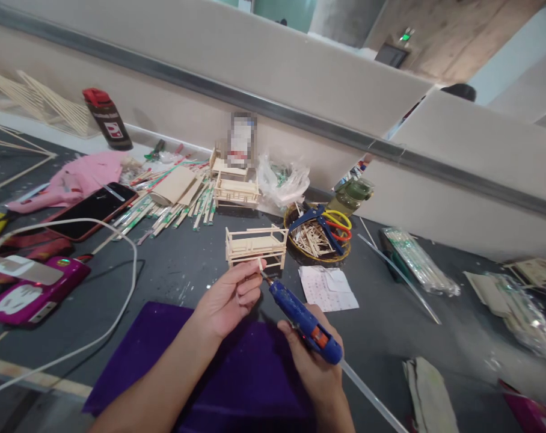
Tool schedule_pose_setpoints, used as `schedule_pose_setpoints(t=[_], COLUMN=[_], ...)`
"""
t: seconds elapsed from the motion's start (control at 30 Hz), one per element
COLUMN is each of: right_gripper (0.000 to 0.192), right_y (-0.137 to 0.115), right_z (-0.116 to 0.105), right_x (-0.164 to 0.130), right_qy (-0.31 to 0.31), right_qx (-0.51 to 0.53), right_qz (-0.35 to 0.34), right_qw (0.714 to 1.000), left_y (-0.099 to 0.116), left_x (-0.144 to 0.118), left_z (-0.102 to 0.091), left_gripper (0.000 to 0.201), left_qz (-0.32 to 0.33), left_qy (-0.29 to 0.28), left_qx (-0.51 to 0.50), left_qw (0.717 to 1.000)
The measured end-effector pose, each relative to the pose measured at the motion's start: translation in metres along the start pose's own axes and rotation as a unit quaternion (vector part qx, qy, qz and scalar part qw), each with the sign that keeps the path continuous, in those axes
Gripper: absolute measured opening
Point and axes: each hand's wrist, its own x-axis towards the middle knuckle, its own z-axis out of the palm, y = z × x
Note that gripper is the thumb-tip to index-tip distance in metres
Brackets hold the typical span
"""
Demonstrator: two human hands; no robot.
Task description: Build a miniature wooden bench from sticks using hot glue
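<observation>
Clear glue stick [367, 390] juts from the rear of a blue glue gun [302, 319], which the right hand [312, 368] clasps in a wrapped grip. Its nozzle points toward a short wooden piece [260, 263] pinched by the left hand [230, 296]; whether they touch is unclear. Just beyond, on the counter [376, 343], stands a miniature wooden frame [255, 243], its deck, legs and rails apparently joined; the pinched piece seems not yet attached. Behind, a similar railed model [237, 192] looks complete, while paper-wrapped chopsticks [140, 210] appear unused.
</observation>
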Motion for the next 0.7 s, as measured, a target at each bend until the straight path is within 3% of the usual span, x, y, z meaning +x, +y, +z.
schedule_pose_setpoints(t=[0.7], right_gripper=[0.024], right_y=[0.0029], right_z=[0.0022], right_x=[-0.0015], right_qy=[0.008], right_qx=[-0.031], right_qz=[0.014], right_qw=[0.999], left_y=[0.0003], left_x=[-0.0013], left_z=[-0.0004], left_gripper=[0.010], left_qz=[-0.004], left_qy=[-0.009], left_qx=[0.004], left_qw=[1.000])
